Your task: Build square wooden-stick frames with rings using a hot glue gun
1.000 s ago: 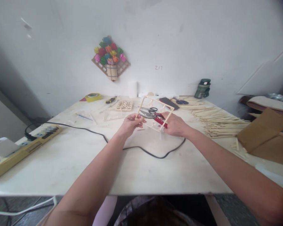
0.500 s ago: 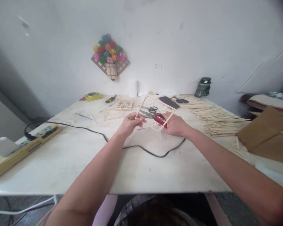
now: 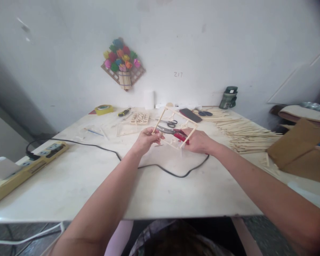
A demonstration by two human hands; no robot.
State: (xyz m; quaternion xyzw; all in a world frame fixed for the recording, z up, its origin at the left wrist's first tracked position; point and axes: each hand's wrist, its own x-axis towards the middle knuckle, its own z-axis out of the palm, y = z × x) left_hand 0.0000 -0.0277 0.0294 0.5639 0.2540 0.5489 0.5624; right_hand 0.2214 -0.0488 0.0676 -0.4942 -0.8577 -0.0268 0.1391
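Observation:
My left hand point(image 3: 148, 138) pinches the left corner of a square frame of thin wooden sticks point(image 3: 193, 131), held tilted above the table. In my right hand point(image 3: 198, 141) is a pair of red-handled pruning shears point(image 3: 180, 135), the fingers wrapped round the grips. The shears' metal blades reach through the frame to the stick end at my left fingertips. Whether the blades touch the wood I cannot tell. Behind the frame lie dark-handled scissors point(image 3: 172, 123) and small wooden pieces.
A black cable point(image 3: 160, 166) winds across the table point(image 3: 96, 192) from a yellow power strip point(image 3: 40, 163). Many loose sticks point(image 3: 245, 135) and a cardboard box point(image 3: 298, 145) lie at right. Farther back are a wooden lattice piece point(image 3: 140, 117), a utility knife point(image 3: 124, 112) and yellow tape point(image 3: 104, 109).
The shears' blades have drawn closer together and look narrower at the frame's left corner. Both hands keep nearly the same place, and the view has shifted slightly.

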